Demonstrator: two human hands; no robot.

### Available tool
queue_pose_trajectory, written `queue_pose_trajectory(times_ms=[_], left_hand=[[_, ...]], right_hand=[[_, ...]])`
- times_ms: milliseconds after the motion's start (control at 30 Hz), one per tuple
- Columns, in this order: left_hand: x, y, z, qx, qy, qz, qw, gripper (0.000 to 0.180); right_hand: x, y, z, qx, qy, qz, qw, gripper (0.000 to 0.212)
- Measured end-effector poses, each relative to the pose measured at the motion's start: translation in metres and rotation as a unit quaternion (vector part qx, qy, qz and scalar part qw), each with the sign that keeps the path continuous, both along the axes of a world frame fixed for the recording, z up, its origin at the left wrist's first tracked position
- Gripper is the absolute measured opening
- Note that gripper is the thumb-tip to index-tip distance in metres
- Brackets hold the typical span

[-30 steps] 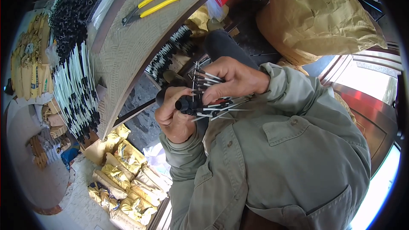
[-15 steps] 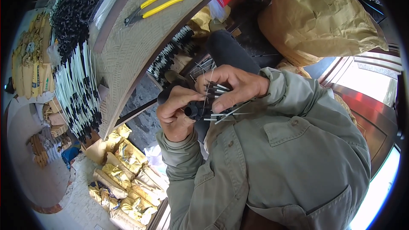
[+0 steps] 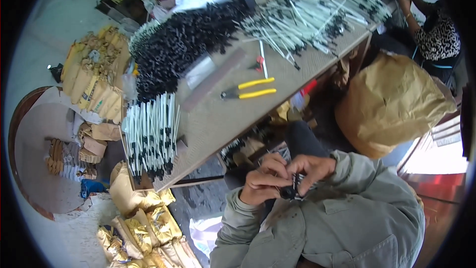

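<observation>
black, round-ended bundle (image 3: 287, 192), pinched by the curled left hand (image 3: 262, 184) and right hand (image 3: 313, 167).

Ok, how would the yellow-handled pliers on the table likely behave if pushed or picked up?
The yellow-handled pliers would probably slide or pivot, not roll, since they lie flat with handles spread. They look stiff: both handles run firmly to a dark head. That compact head may also make them feel front-heavy when lifted by the handles.
</observation>
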State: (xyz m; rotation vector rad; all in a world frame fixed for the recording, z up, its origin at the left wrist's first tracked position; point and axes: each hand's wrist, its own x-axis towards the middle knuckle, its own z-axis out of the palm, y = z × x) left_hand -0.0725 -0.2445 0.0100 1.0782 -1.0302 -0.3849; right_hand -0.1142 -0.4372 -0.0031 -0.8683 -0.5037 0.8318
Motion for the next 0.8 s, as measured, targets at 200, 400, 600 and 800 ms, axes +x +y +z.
queue_pose_trajectory(times_ms=[200,400,600,800], left_hand=[[-0.002,-0.010,0.027,0.060,0.023,0.076,0.995,0.037],[-0.026,-0.015,0.013,0.161,-0.026,0.257,0.952,0.043],[-0.027,-0.012,0.009,0.137,0.080,0.274,0.948,0.038],[-0.011,-0.003,-0.001,0.152,0.011,0.375,0.914,0.027]], right_hand=[[-0.013,-0.011,0.022,-0.059,-0.158,-0.136,0.976,0.020],[-0.014,0.013,0.008,-0.131,-0.322,-0.486,0.802,0.028],[-0.004,0.022,-0.002,-0.157,-0.312,-0.485,0.802,0.028],[0.021,0.032,-0.017,-0.109,-0.309,-0.420,0.846,0.028]])
